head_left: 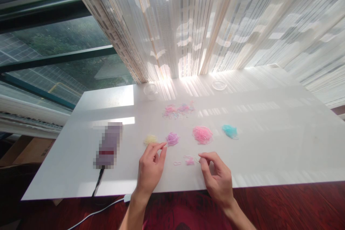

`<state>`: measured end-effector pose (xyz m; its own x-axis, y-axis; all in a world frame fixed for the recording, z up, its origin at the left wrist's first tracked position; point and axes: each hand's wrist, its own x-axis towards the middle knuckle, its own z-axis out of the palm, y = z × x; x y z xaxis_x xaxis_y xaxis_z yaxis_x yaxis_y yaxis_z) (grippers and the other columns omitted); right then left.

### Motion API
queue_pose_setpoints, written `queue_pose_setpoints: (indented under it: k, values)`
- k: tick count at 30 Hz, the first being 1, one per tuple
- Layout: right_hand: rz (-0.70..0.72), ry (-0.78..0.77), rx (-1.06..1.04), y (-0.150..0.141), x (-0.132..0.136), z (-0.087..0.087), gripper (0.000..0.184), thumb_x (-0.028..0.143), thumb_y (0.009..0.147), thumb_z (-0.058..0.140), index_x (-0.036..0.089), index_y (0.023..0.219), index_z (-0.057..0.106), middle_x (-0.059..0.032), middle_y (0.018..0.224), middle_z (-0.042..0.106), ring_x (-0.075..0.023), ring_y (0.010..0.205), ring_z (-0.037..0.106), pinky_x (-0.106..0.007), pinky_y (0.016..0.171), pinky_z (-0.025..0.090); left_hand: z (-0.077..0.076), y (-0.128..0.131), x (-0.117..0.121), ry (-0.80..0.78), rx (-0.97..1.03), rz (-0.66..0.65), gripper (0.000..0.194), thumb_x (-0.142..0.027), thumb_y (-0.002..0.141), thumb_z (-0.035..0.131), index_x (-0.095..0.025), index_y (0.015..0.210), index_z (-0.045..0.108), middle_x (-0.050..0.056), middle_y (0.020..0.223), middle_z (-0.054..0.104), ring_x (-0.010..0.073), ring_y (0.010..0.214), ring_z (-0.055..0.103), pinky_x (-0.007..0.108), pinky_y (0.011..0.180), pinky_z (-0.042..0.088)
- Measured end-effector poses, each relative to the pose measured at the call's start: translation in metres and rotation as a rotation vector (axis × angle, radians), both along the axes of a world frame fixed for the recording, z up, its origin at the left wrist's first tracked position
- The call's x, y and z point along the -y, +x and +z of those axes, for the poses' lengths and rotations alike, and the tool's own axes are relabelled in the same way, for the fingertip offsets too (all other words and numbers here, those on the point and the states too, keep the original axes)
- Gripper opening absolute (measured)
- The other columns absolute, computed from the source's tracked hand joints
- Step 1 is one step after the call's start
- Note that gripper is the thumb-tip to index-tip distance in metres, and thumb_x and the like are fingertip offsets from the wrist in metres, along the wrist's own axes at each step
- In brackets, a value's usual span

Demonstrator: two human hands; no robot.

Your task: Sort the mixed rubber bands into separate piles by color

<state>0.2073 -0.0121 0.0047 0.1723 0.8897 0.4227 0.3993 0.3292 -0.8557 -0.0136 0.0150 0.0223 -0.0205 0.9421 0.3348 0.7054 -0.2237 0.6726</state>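
From where I stand, I see a person working at a big white table (264, 151) with two bare hands. The left hand (151, 165) is bent, with its thumb and first finger close together at the near left edge of a purple heap of little thin plastic loops (173, 138). I cannot tell if its fingertips have caught a loop. The right hand (219, 175) is curled, and its thumb and first finger pinch one thin, pale plastic loop (197, 160). Just left of that loop is a small pink bunch of loops (190, 162), and farther left one pale pink loop (177, 163) lies by itself, between the two hands.

The heaps make a row across the middle. A pale yellow heap (150, 139) is on the left, partly behind the left hand. Then come the purple one, a big round bright pink heap (202, 135), and a blue-green heap (229, 131) on the right. On the far side of the row is a spread-out heap of mixed colors (178, 110).

Near the far edge sit two clear round dishes, one on the left (150, 91) and one on the right (219, 85). On the left side of the table lies a long purple-gray thing (109, 143), too blurry to name, with a black cord (98, 182) running to the near edge.
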Motion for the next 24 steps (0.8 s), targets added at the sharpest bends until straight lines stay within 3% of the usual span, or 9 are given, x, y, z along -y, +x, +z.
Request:
queue_pose_setpoints:
  k: [6,13,17,24]
  values:
    - [0.025,-0.013,0.053,-0.003,-0.003,0.001,0.011,0.016,0.099,0.062,0.022,0.101,0.071,-0.001,0.084,0.071,-0.0146,0.071,0.066,-0.025,0.066,0.055,0.006,-0.004,0.015,-0.182,-0.161,-0.242,0.018,-0.027,0.099,0.067,-0.025,0.115,0.077,0.001,0.099,0.074,0.0118,0.058,0.06,0.025,0.062,0.054]
    - [0.071,0.02,0.126,-0.007,-0.006,0.0,0.014,0.012,0.099,0.062,0.022,0.103,0.07,-0.0039,0.089,0.073,-0.0186,0.082,0.069,-0.029,0.071,0.058,0.007,-0.001,0.015,-0.206,-0.23,-0.312,0.015,-0.023,0.102,0.062,-0.025,0.098,0.077,0.002,0.093,0.073,0.0171,0.078,0.071,0.026,0.072,0.054]
    - [0.096,0.037,0.138,-0.007,-0.005,0.002,0.014,0.013,0.1,0.062,0.023,0.104,0.07,-0.005,0.09,0.072,-0.0199,0.083,0.069,-0.032,0.073,0.059,0.007,0.001,0.014,-0.199,-0.17,-0.341,0.017,-0.021,0.104,0.057,-0.023,0.097,0.072,0.003,0.092,0.071,0.0171,0.077,0.069,0.027,0.072,0.055]
    - [0.267,0.116,0.201,-0.007,-0.002,0.001,0.023,0.015,0.099,0.065,0.022,0.121,0.069,-0.0072,0.094,0.073,-0.0218,0.084,0.067,-0.036,0.072,0.06,0.013,0.004,0.017,-0.122,0.0,-0.41,0.013,-0.021,0.107,0.055,-0.021,0.104,0.069,0.005,0.1,0.073,0.0133,0.067,0.062,0.026,0.071,0.054]
